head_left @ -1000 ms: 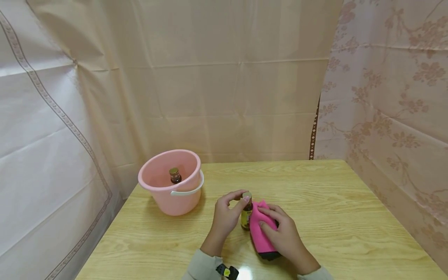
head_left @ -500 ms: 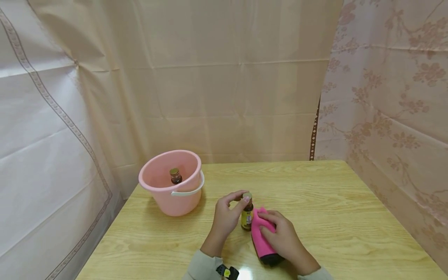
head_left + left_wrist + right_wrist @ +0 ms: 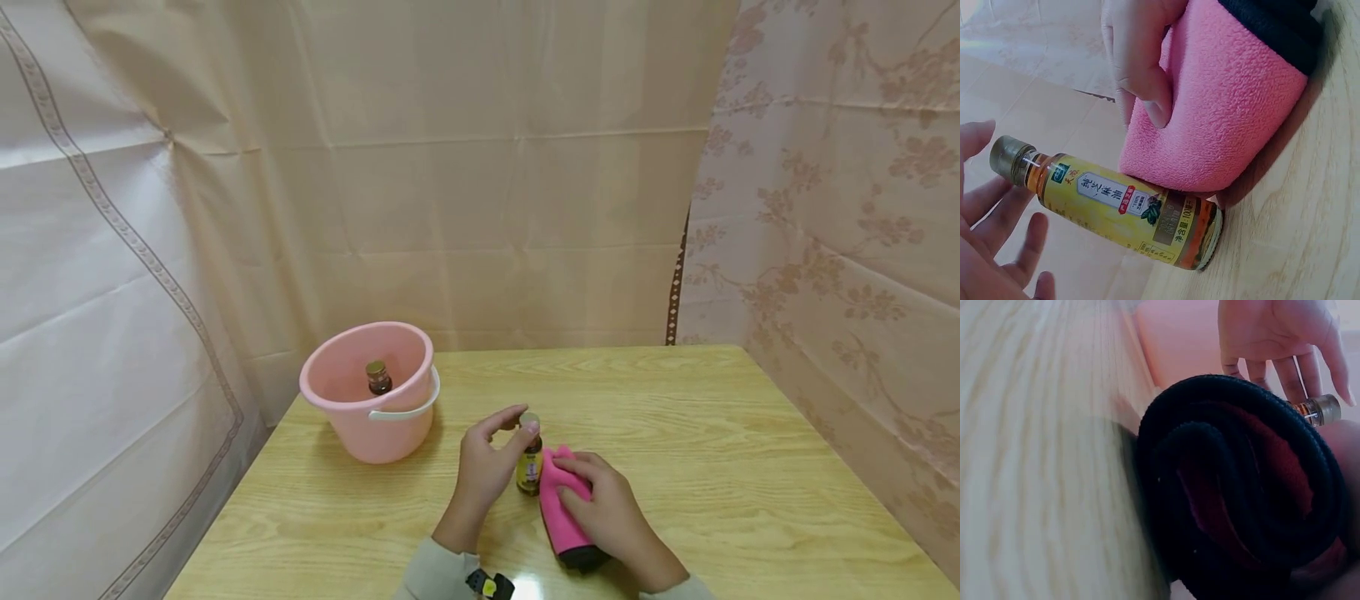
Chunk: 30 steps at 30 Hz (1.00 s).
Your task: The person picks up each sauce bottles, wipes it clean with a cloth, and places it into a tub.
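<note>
A small glass sesame oil bottle [image 3: 529, 471] with a yellow label and a metallic cap stands upright on the table. My left hand [image 3: 483, 467] is at its cap; in the left wrist view the fingers and thumb are spread around the cap [image 3: 1009, 159] without visibly gripping it. With my right hand [image 3: 613, 504] I grip a folded pink cloth [image 3: 558, 500] with dark edging, thumb and fingers pressed into its upper part. Its front end touches or nearly touches the bottle's right side. The cloth's rolled dark end [image 3: 1235, 481] fills much of the right wrist view.
Left of the hands, a pink bucket [image 3: 382, 437] with a white handle [image 3: 405, 412] stands on the wooden table [image 3: 675, 433]. A similar capped bottle [image 3: 379, 379] is inside it. Curtains [image 3: 487, 208] hang behind the table and at both sides.
The cloth and right hand have shifted slightly toward me, with the cloth's front end lower. More of the bottle's label shows now. The left hand has stayed nearly still.
</note>
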Each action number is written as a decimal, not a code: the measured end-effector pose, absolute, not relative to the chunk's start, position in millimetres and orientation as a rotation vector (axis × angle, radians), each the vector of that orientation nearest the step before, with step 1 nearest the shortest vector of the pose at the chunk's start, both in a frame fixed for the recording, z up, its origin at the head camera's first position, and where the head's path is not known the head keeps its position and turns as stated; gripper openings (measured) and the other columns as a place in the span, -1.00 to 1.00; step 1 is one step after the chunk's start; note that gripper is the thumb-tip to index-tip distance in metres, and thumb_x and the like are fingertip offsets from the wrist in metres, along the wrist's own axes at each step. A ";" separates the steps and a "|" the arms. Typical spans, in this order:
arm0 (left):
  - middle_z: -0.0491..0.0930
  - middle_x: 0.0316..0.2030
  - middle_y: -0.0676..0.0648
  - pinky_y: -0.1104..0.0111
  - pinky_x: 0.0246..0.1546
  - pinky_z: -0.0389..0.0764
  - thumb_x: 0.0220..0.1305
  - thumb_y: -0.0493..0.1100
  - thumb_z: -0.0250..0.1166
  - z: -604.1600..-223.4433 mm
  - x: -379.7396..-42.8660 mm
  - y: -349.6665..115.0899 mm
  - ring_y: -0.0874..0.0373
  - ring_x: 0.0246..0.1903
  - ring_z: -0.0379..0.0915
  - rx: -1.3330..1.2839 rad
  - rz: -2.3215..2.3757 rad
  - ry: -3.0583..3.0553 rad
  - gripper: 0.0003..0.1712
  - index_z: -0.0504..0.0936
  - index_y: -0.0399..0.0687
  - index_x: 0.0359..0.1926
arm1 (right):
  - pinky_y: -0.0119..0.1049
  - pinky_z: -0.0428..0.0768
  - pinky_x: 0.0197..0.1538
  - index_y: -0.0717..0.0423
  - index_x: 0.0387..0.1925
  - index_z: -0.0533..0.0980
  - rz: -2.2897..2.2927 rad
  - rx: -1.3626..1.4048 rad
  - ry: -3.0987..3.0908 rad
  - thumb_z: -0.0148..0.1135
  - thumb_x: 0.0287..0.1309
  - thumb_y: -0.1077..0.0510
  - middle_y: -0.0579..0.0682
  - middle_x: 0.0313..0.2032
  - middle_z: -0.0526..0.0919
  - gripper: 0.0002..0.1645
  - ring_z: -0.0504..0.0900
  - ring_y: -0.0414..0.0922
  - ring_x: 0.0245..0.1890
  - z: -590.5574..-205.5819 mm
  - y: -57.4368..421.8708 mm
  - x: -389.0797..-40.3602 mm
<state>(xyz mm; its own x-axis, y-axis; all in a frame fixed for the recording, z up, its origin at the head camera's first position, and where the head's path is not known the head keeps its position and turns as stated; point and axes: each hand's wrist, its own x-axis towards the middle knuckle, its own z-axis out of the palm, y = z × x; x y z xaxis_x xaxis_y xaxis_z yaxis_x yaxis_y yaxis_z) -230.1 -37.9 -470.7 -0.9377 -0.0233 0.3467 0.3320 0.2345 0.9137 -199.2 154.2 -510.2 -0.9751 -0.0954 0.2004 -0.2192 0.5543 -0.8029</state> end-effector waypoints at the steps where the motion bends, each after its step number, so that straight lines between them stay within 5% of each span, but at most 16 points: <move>1: 0.75 -0.07 0.20 -0.14 0.27 0.30 0.26 0.18 0.47 -471.3 -230.4 -37.6 0.15 0.03 0.57 -0.281 -1.752 -2.210 -0.67 0.78 0.36 0.03 | 0.04 0.55 0.26 -0.11 0.16 0.68 1.395 0.272 -2.651 0.43 0.24 0.19 -0.03 0.20 0.63 -0.56 0.59 -0.01 0.25 -509.9 154.3 -199.1; 6: 0.76 -0.09 0.25 -0.02 0.18 0.28 0.21 0.17 0.52 -473.4 -232.0 -37.0 0.14 0.00 0.57 -0.267 -1.717 -2.163 -0.72 0.81 0.33 -0.07 | -0.03 0.58 0.20 -0.17 0.14 0.68 1.386 0.288 -2.631 0.45 0.22 0.20 -0.06 0.21 0.63 -0.55 0.59 -0.03 0.23 -509.5 154.5 -199.3; 15: 0.76 -0.06 0.22 -0.12 0.23 0.32 0.25 0.16 0.49 -472.0 -231.5 -38.3 0.15 0.01 0.57 -0.317 -1.712 -2.188 -0.73 0.82 0.31 -0.05 | -0.35 0.66 -0.01 -0.23 0.17 0.67 1.484 0.392 -2.412 0.46 0.20 0.28 -0.12 0.24 0.60 -0.46 0.64 -0.07 0.15 -510.0 157.2 -198.7; 30: 0.76 -0.02 0.13 -0.15 0.23 0.37 0.31 0.12 0.45 -470.1 -230.6 -41.2 0.09 0.03 0.57 -0.352 -1.718 -2.205 -0.70 0.82 0.21 0.00 | -0.34 0.68 0.05 -0.10 0.33 0.56 1.683 0.634 -2.171 0.29 0.41 0.21 0.00 0.37 0.46 -0.50 0.59 -0.14 0.23 -504.4 157.6 -194.4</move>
<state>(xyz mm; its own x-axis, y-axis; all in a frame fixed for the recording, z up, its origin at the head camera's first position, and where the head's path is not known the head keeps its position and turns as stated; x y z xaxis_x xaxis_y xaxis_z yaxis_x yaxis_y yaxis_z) -230.6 -41.2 -470.1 -0.9174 -0.0042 0.3978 0.3847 0.2455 0.8898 -194.4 157.6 -504.4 -0.8501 -0.1482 0.5054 -0.5264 0.2071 -0.8246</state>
